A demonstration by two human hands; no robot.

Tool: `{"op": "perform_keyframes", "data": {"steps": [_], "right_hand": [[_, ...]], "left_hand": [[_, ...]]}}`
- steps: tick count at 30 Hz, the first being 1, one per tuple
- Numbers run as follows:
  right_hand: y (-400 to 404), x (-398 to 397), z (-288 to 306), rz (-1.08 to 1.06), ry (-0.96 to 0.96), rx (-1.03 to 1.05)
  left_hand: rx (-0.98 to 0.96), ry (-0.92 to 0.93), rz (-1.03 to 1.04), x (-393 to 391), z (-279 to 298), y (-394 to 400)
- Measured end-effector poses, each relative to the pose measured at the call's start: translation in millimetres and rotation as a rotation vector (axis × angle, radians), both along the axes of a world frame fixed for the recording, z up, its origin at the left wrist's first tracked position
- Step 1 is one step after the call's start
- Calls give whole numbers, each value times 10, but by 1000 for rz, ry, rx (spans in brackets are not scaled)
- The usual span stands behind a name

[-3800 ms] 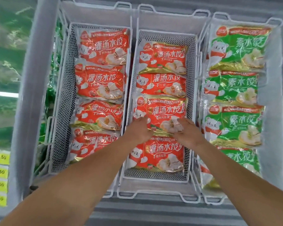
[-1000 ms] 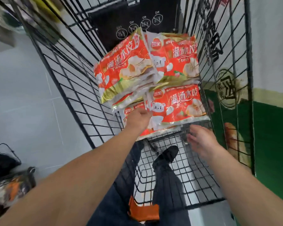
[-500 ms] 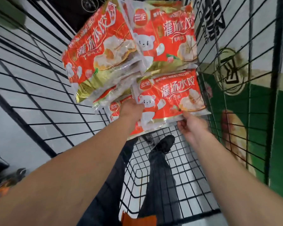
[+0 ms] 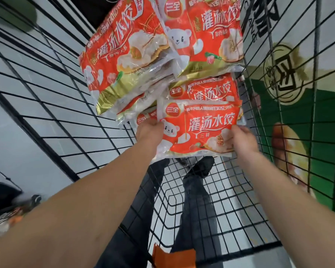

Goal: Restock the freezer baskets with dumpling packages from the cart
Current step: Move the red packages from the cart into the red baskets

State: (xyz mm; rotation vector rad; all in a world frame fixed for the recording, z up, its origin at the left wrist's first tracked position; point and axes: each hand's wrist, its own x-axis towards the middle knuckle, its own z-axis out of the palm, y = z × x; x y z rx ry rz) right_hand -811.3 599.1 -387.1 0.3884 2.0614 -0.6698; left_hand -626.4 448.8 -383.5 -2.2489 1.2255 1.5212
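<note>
Red dumpling pack (image 4: 199,130) held over black wire cart (image 4: 52,105), in front of other red packs (image 4: 128,55) stacked inside. Left hand (image 4: 148,132) grips its left edge, fingers curled; right hand (image 4: 244,139) pinches its right edge w/ thumb on front.

A red dumpling package (image 4: 198,130), printed with a white bear, white lettering and pictured dumplings, is held face-up at the near end of the pile, gripped at its left edge by the left hand (image 4: 148,131) and at its right edge by the right hand (image 4: 242,137). More red packages (image 4: 124,55) with gold lower bands are stacked behind it, tilted, inside the black wire cart (image 4: 52,97).
</note>
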Motion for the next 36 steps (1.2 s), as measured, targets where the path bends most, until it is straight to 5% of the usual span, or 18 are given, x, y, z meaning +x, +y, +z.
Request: {"op": "perform_keyframes", "data": {"steps": [9,24,36], "right_hand": [[84,-16,284,-371,-376,-312],[975,690,1898,-653,138,-370],[2886,1349,2780,-964,387,-476]], "left_hand": [[-2,107,45,-48,118,-146],[-17,388,-358,-50,1565,-96],[-46,673,-738,-29,2531,1476]]}}
